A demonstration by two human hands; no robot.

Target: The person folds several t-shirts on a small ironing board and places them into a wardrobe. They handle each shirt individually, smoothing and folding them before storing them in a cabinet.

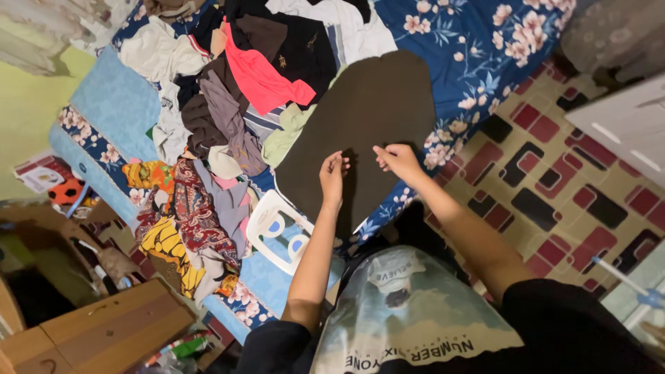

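A dark brown garment (367, 118) was seen laid flat in the upper middle of the frame, spread over one blue floral bedsheet (478, 48). Its near edge was pinched by both hands: the left hand (333, 174) was closed on the cloth with fingers pressed together, and the right hand (396, 158) was closed on the same edge just beside it, thumb and fingers gripping a fold. Two bare forearms were seen reaching up from the lower middle of the frame. One heap of mixed clothes (222, 90) was piled at the upper left, touching the garment's left side, with one coral-pink piece (260, 76) lying on top. One white plastic hanger-like frame (277, 232) was seen below the heap. A patterned red and black floor (554, 166) was seen at the right, and one wooden cabinet (104, 325) at the lower left.
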